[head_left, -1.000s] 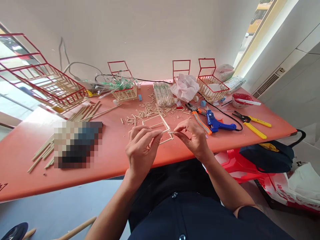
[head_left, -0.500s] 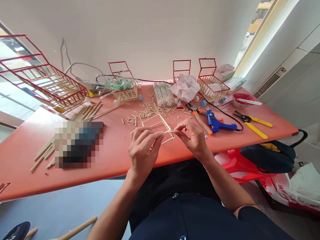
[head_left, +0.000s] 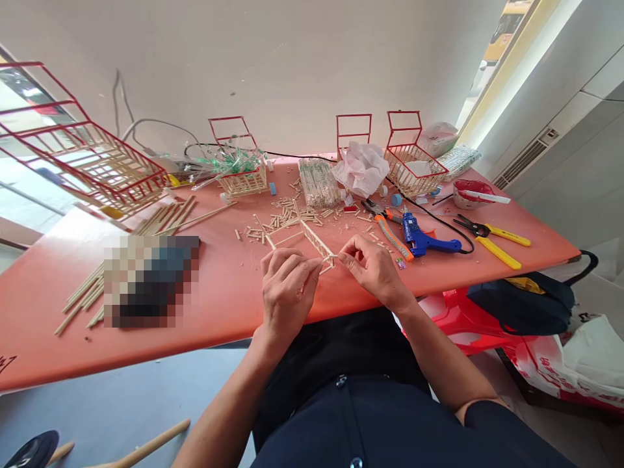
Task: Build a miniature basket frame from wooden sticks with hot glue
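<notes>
A small frame of thin wooden sticks (head_left: 318,242) lies tilted on the table's near half, partly hidden behind my left hand. At its near end my left hand (head_left: 291,281) pinches a short wooden stick (head_left: 329,258) between thumb and fingertips. My right hand (head_left: 371,268) is closed on the same stick's other end, fingertips close to the left ones. Whether this stick is fastened to the frame cannot be made out. Cut stick pieces (head_left: 283,216) are scattered just beyond the frame.
A blue glue gun (head_left: 424,237), orange-handled pliers (head_left: 392,237) and yellow-handled wire strippers (head_left: 497,244) lie on the right. Long sticks (head_left: 170,218) are at left. Small stick carts (head_left: 414,172), a white crumpled bag (head_left: 361,170) and a red bowl (head_left: 470,198) stand farther back.
The frame has tipped and turned, its lattice side now showing more upright. My left hand has shifted slightly right, closer to my right hand. Both keep their pinch.
</notes>
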### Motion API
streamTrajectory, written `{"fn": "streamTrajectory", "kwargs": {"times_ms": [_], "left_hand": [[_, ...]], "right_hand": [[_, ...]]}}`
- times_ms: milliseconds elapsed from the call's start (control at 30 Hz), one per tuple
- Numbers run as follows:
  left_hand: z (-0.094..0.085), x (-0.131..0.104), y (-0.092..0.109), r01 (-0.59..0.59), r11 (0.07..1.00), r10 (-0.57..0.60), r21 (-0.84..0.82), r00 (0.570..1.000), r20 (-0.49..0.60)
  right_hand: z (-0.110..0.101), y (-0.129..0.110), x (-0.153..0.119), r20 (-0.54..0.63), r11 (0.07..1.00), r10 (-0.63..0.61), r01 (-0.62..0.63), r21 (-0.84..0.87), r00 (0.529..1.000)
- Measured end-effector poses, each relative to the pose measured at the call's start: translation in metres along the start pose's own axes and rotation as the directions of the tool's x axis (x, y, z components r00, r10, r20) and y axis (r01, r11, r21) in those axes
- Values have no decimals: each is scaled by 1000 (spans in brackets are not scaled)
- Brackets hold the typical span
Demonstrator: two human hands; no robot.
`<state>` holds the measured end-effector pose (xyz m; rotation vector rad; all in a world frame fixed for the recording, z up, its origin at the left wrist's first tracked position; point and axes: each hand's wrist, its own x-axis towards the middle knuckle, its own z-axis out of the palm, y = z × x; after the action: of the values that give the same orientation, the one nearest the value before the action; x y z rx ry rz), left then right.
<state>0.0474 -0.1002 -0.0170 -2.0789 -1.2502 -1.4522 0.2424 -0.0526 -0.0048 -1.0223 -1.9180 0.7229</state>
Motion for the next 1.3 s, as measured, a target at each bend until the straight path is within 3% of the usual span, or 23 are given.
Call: {"fn": "streamTrajectory", "kwargs": {"times_ms": [167, 400, 567, 833, 1067, 1300], "left_hand": [[0, -2, 0, -10, 1000, 9, 17, 1000, 15], [-2, -3, 1, -20, 999, 19, 38, 1000, 16], [-1, -4, 0, -10, 999, 9, 37, 1000, 22], [-1, -5, -1, -3, 1000, 2, 22, 999, 46], [-1, -4, 0, -5, 1000, 4, 20, 999, 46], [0, -5, 0, 6, 1000, -7, 21, 999, 52]], "right_hand": [[-4, -1, 2, 50, 974, 144, -150, 167, 988], [-4, 0, 1, -19, 993, 66, -63, 104, 998], [-2, 0, -1, -5, 1000, -4, 4, 16, 1000], [0, -1, 0, 2, 997, 78, -78, -20, 997], [-2, -2, 0, 2, 982, 154, -154, 112, 988], [-2, 1, 0, 3, 988, 132, -132, 80, 991]]}}
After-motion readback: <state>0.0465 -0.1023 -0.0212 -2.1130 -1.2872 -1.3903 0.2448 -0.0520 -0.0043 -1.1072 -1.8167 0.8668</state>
